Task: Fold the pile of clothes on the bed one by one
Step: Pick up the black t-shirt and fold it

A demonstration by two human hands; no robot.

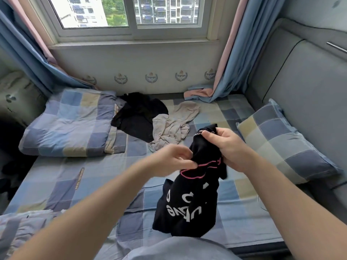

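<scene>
A black T-shirt [187, 207] with white letters and pink trim hangs bunched above the checked bed [84, 184]. My right hand [231, 147] grips its collar end at the top. My left hand [172, 160] pinches the fabric beside the pink trim, just left of the right hand. The shirt's lower part rests on the bed near my lap. Further back lies the pile: a crumpled beige garment [172, 126] and a black garment [139, 115] to its left.
A folded checked quilt [69, 122] lies at the back left, a checked pillow [287, 145] at the right against a grey padded headboard [309, 87]. Blue and pink curtains [231, 53] hang beside the window, one end pooled on the bed.
</scene>
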